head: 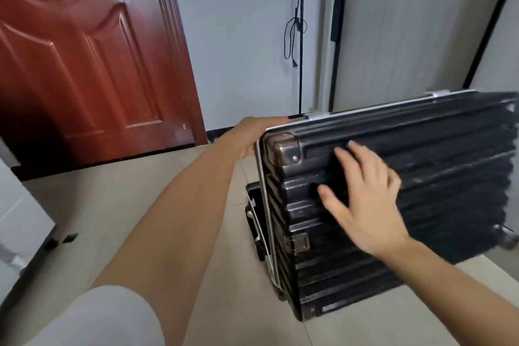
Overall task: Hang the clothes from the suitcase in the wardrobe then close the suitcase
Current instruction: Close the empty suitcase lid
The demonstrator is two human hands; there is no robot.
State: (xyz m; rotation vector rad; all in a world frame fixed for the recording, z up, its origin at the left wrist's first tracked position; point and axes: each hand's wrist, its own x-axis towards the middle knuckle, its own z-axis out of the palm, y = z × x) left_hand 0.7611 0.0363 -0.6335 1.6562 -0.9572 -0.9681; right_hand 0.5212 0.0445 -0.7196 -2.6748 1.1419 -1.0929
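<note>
A black ribbed hard-shell suitcase (pixel 421 185) lies on the tiled floor with its lid raised at a steep angle over the lower half (pixel 257 213). My left hand (pixel 250 135) grips the lid's upper left corner from behind, fingers hidden past the rim. My right hand (pixel 362 194) lies flat against the lid's outer face with its fingers spread. The inside of the suitcase is mostly hidden by the lid, and no clothes show. Behind the suitcase on the right stands the pale wardrobe (pixel 407 31), with a dark garment (pixel 338 8) showing at the edge of its door.
A reddish-brown wooden door (pixel 84 59) stands at the left. A black cable with a plug (pixel 295 36) hangs down the pale wall. White furniture (pixel 19 219) sits at the left edge. Beige floor tiles (pixel 118 205) lie between it and the suitcase.
</note>
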